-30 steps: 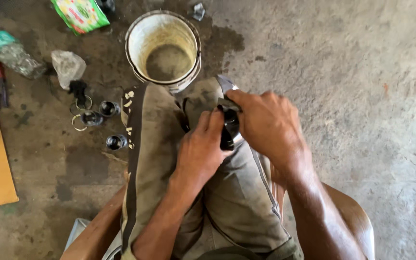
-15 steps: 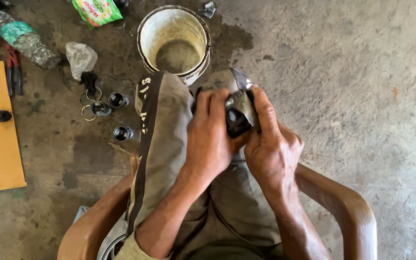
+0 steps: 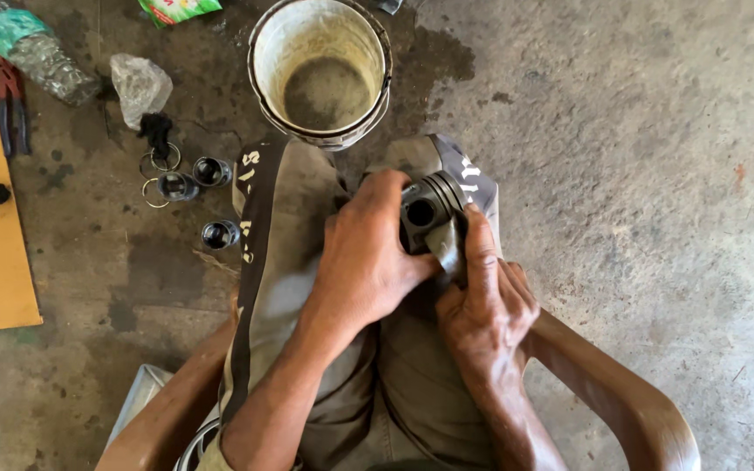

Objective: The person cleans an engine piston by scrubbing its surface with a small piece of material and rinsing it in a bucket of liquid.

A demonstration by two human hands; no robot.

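Over the lap, both hands, left hand [image 3: 364, 262] and right hand [image 3: 482, 318], gripped the dark piston [image 3: 429, 209]; cleaning seemed underway, needing a firm, steady hold next.

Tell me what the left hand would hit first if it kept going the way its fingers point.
The left hand points up and right, fingers already on the dark piston. Beyond that, probably the person's knee, then the dirty white bucket; depth is unclear.
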